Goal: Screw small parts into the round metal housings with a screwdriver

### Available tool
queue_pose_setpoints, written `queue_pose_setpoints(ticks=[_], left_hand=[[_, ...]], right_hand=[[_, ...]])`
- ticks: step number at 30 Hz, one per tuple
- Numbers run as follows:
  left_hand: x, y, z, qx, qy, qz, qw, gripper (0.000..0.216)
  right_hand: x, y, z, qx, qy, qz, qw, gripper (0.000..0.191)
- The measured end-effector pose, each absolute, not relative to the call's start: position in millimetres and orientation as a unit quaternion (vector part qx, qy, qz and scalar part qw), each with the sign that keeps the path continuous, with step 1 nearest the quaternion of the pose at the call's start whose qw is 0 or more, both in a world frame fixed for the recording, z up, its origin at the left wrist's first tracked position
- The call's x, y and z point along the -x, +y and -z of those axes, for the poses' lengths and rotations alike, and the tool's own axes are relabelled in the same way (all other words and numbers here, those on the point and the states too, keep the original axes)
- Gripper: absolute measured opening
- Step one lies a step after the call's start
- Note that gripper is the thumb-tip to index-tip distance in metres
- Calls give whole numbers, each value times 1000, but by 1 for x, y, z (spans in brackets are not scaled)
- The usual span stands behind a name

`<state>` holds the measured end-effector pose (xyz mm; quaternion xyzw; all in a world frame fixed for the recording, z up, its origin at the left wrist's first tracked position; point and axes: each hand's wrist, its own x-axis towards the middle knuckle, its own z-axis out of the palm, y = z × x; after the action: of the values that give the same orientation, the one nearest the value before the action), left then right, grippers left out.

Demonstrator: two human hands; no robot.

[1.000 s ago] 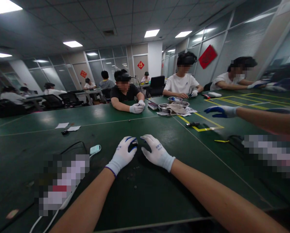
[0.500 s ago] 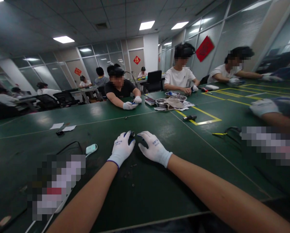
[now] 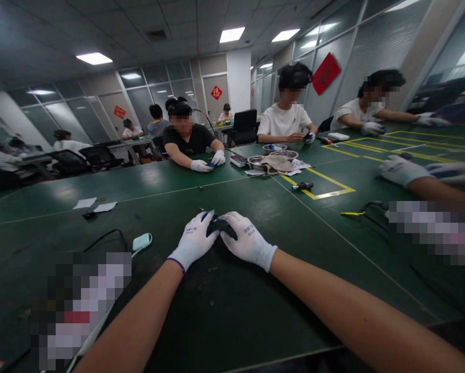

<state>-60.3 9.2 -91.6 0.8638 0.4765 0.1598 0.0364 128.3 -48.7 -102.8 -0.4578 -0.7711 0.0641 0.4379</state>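
In white gloves with blue palms, my two hands meet over the green table (image 3: 154, 321). My left hand (image 3: 195, 235) is closed on a small dark cylindrical part (image 3: 214, 217), of which only a bit shows at the fingertips. Curled in from the other side, my right hand (image 3: 245, 238) has its fingertips at that part, and the thumbs are close together. What the right fingers grip is hidden. Several tiny metal rings (image 3: 212, 270) lie on the table below my hands.
A pale green device (image 3: 142, 241) with a cable lies left, near white papers (image 3: 105, 207). Beyond my hands are a black cylindrical tool (image 3: 302, 186), metal bowls (image 3: 257, 162) and a cloth (image 3: 277, 165). A co-worker's gloved hand (image 3: 401, 170) is at the right; other people sit opposite.
My right hand has moved left against my left hand, closing the gap between them. The dark part is now more covered by fingers. The view has shifted slightly.
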Motion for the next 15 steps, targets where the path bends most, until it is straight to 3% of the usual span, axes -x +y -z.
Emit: queue_pose_setpoints(ticks=[15], left_hand=[[62, -2, 91, -872, 454, -164, 74, 67]], right_hand=[[-129, -47, 105, 471, -765, -63, 436, 32]])
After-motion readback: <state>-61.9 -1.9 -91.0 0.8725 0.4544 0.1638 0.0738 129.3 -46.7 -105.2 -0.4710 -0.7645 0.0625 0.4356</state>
